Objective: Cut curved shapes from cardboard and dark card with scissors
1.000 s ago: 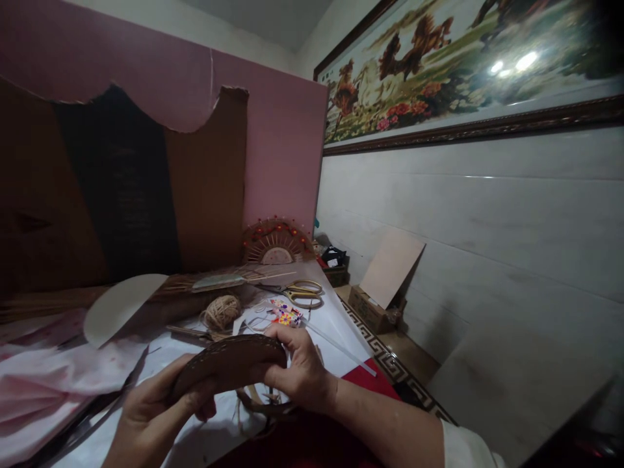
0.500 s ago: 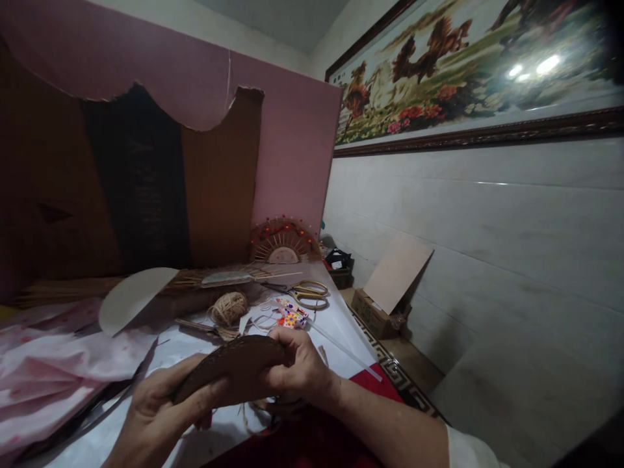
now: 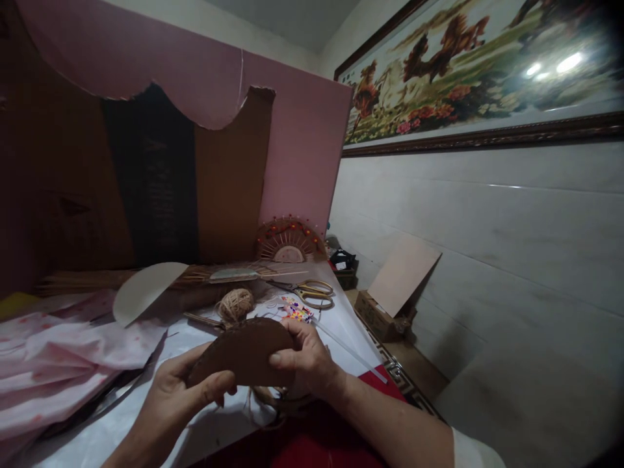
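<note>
Between both hands is a brown half-round piece of cardboard (image 3: 248, 354), held above the table with its curved edge up. My left hand (image 3: 182, 393) grips its left end, thumb across the near face. At the right end, my right hand (image 3: 309, 361) pinches it with the thumb in front and fingers behind. Just beyond it lie a ball of twine (image 3: 236, 304) and a bundle of colourful patterned scraps (image 3: 297, 311). Gold-handled scissors (image 3: 314, 294) rest farther back. Loose twine-like strands (image 3: 273, 406) show below the cardboard.
A half-round ornament with pins (image 3: 291, 242) stands at the back. To the left lie pink-spotted cloth (image 3: 63, 357) and a pale half-round card (image 3: 146, 292). A clear stick (image 3: 351, 351) lies near the right edge. A large cut cardboard box (image 3: 229, 195) rises behind.
The cardboard has been raised slightly and its flat face now turns more toward me. My left thumb has lifted more across the face. The view has shifted a little to the left.
</note>
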Motion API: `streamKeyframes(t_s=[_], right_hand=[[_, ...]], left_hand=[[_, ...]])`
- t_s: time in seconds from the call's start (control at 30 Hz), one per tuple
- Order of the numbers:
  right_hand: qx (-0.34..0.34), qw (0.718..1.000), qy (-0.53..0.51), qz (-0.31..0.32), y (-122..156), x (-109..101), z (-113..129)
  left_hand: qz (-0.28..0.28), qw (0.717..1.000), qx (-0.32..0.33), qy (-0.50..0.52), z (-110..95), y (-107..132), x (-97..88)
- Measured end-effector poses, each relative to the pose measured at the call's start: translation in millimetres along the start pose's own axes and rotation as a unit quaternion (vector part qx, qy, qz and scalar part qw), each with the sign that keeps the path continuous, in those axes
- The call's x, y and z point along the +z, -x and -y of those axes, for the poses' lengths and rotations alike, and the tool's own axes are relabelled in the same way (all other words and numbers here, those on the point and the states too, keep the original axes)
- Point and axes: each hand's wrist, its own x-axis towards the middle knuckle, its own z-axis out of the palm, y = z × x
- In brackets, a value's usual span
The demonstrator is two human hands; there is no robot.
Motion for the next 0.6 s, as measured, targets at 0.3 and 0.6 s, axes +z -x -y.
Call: streamKeyframes(t_s=[0.3,0.6], right_hand=[[0.001,1.000,-0.008,-0.006,2,2,-2],[0.016,1.000,-0.008,-0.004,11,13,0]], left_hand=[[-0.006,0.999,-0.052,0.011,1,4,14.5],[0.016,0.988,-0.102,0.115,8,1,15.2]])
